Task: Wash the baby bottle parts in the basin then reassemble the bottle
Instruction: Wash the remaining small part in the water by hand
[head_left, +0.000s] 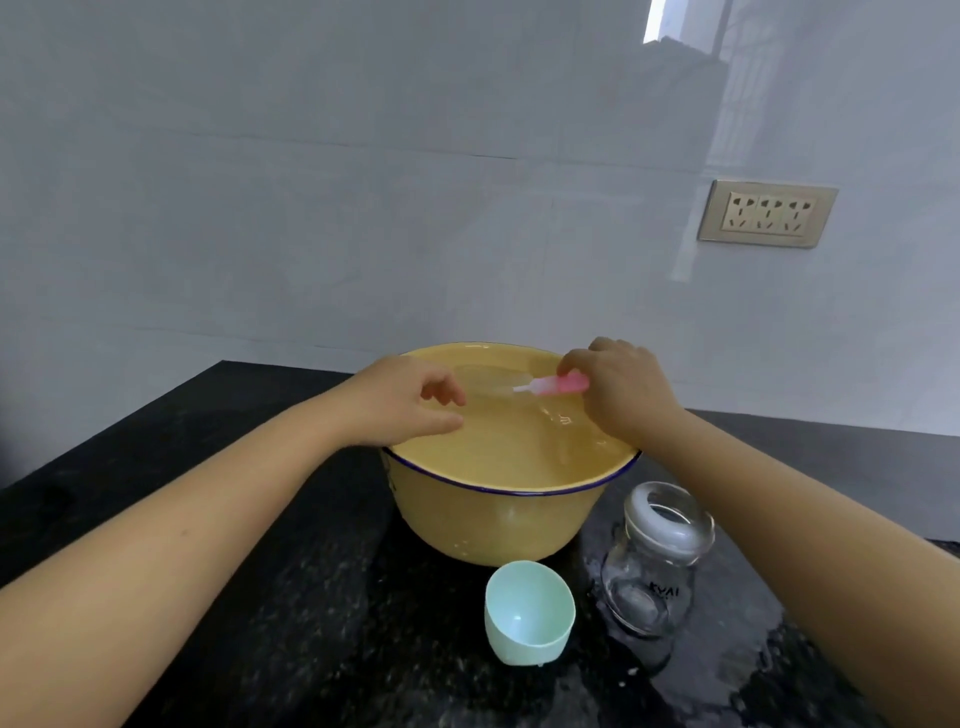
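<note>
Brush pinched in right hand above basin.

basin yellow, blue rim | cap mint green | brush pink | counter black speckled

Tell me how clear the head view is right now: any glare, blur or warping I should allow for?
Head view: wide-angle warping bends the tiled wall and socket plate; a window reflection glares on the wall at upper right; the wet counter glints; the right hand and pink brush are slightly soft; the glass bottle is fairly sharp.
</note>
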